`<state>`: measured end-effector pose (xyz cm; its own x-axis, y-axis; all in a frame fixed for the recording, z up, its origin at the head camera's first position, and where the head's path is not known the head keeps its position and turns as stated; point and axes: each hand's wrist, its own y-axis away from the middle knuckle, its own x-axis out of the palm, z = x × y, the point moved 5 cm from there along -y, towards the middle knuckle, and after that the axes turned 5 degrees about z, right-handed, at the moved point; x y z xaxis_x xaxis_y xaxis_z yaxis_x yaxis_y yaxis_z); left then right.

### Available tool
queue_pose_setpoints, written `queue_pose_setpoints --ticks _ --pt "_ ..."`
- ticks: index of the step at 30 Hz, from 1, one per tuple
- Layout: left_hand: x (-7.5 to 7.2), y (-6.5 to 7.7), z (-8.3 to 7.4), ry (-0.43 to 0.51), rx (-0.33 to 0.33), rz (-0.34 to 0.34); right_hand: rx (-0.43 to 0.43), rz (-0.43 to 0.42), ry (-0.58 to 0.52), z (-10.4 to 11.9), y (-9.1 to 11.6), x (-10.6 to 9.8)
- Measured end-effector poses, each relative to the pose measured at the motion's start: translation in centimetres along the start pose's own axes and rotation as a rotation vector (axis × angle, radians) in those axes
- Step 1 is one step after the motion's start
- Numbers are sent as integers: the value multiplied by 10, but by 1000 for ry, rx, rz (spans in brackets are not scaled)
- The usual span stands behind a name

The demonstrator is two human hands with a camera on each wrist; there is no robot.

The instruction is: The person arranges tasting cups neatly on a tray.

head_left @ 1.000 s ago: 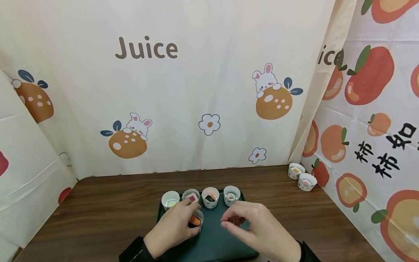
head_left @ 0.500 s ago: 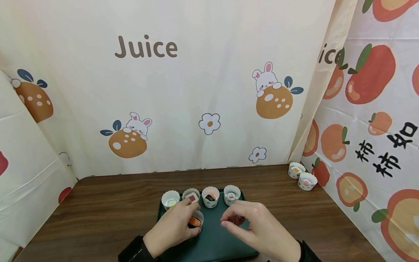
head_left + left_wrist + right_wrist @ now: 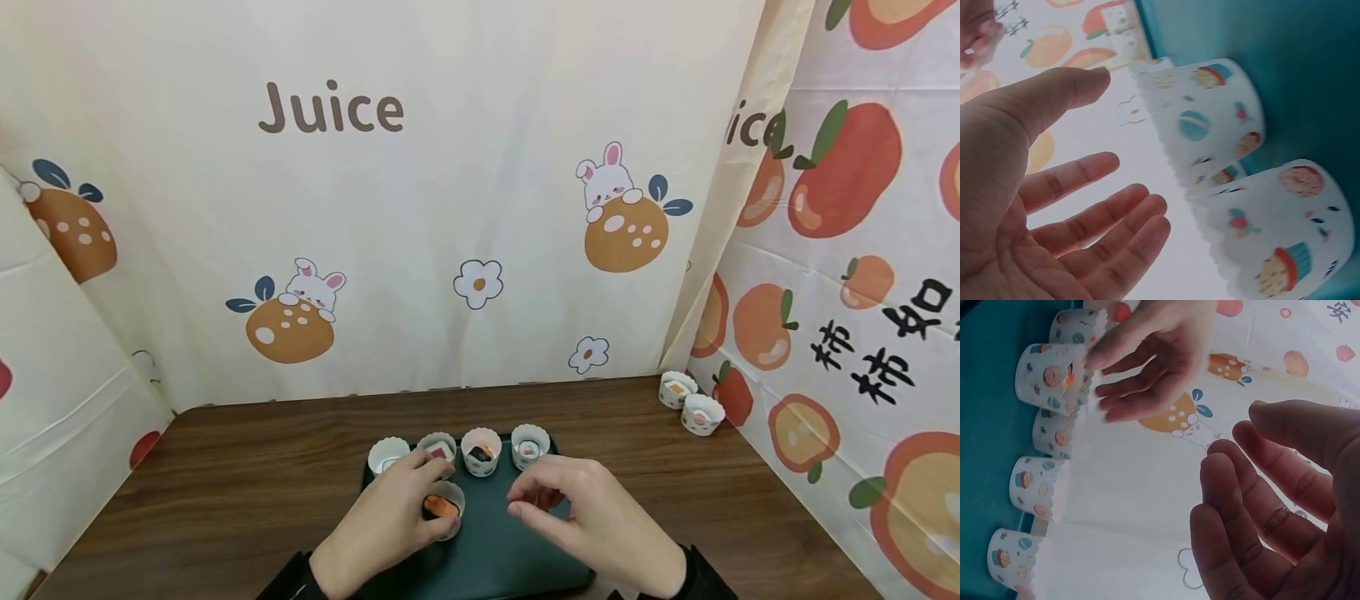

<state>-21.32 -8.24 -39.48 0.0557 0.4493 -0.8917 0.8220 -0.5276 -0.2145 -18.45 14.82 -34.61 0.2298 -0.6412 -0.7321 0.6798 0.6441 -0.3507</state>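
A paper cup [image 3: 459, 498] with a scalloped rim stands on the dark green tray [image 3: 498, 554], holding a small orange-topped sushi piece [image 3: 441, 505]. Around its left side curves my left hand [image 3: 386, 517], fingers relaxed and thumb near the front rim. The left wrist view shows that palm with nothing in it, its fingertips beside the white patterned cups [image 3: 1210, 115]. Over the tray's right part, my right hand [image 3: 596, 521] hovers with loosely bent fingers. In the right wrist view a gap shows between its thumb [image 3: 1297, 428] and fingers, with nothing held.
Several more cups line the tray's back edge, including one with a dark red piece [image 3: 441, 450] and one with a round roll [image 3: 529, 449]. Two other cups [image 3: 702, 415] stand at the table's far right corner. Printed curtains [image 3: 420, 208] hang behind the brown table [image 3: 262, 467].
My left hand has shifted slightly left, and its fingers have loosened from the cup, so more of the orange-topped sushi piece shows. My right hand has hardly moved.
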Motion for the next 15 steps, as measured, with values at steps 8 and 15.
queue_pose_setpoints --ticks 8,15 --pt "-23 15 -10 38 -73 -139 122 -25 20 -27 1 -10" --pt "-37 22 -18 9 -45 -201 290 -92 105 -68 2 -31"
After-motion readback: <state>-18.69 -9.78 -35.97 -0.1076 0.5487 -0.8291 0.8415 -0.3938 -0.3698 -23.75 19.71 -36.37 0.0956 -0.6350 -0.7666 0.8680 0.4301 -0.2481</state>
